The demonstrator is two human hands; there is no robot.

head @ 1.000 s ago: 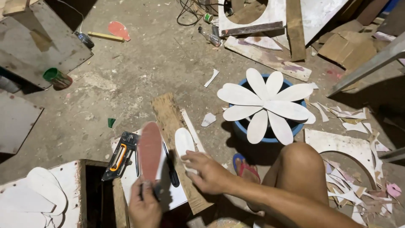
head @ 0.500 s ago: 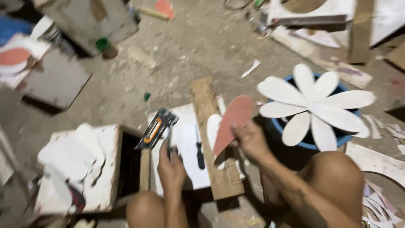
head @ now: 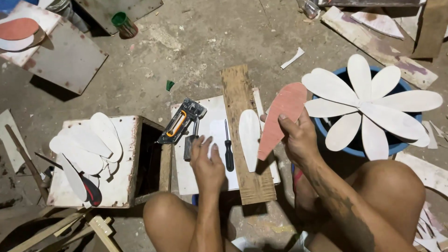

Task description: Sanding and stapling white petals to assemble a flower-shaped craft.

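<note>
Holding red petal (head: 283, 117) in right hand (head: 298, 138), left hand (head: 207, 163) near hammer (head: 189, 143)

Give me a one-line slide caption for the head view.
Right hand lifts a reddish petal-shaped board cutout beside a white flower-shaped cutout; left hand rests by a black-handled screwdriver.

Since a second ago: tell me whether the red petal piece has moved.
Yes. The red petal piece went from left of the wooden plank to its right side, toward the blue tub, held in the right hand.

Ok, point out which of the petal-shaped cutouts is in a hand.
The reddish-pink petal, gripped by the right hand. The white petal lies loose on the plank; others sit piled on the box.
</note>
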